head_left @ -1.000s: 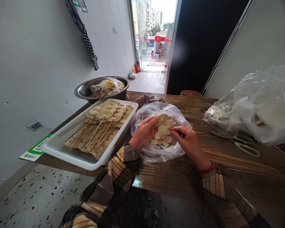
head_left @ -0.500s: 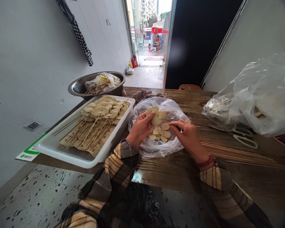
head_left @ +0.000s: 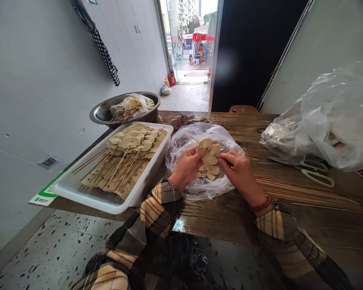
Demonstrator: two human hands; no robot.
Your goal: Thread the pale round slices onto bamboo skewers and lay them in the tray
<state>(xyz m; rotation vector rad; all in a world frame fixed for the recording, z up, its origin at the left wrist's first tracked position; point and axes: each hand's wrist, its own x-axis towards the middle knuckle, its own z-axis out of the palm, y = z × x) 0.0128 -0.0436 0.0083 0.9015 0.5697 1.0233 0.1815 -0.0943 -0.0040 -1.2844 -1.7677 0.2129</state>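
Note:
Above the plastic bag, my left hand (head_left: 190,165) is closed on thin, pale oval slices (head_left: 210,151) threaded on a skewer. The tip of the wooden skewer (head_left: 194,139) sticks out past them at the upper left. My right hand (head_left: 236,167) pinches at the slices' right edge, where the skewer's other end is mostly hidden by the fingers. Loose slices (head_left: 211,172) lie below in the clear plastic bag (head_left: 181,139), which is spread open on the table. To the left, a white tray (head_left: 121,207) holds many skewered slices (head_left: 130,141), piled with their sticks toward me.
Behind the tray stands a metal basin (head_left: 98,114) with bagged skewers. Bare skewers (head_left: 296,191) lie on the wooden table (head_left: 224,217) to the right, near green-handled scissors (head_left: 317,177) and a large plastic bag (head_left: 335,117). A crumpled cloth (head_left: 186,120) lies at the back.
My right hand has pushed the skewer through the slices, so its tip now shows beyond them at the upper left. The right fingers now meet the slices' edge.

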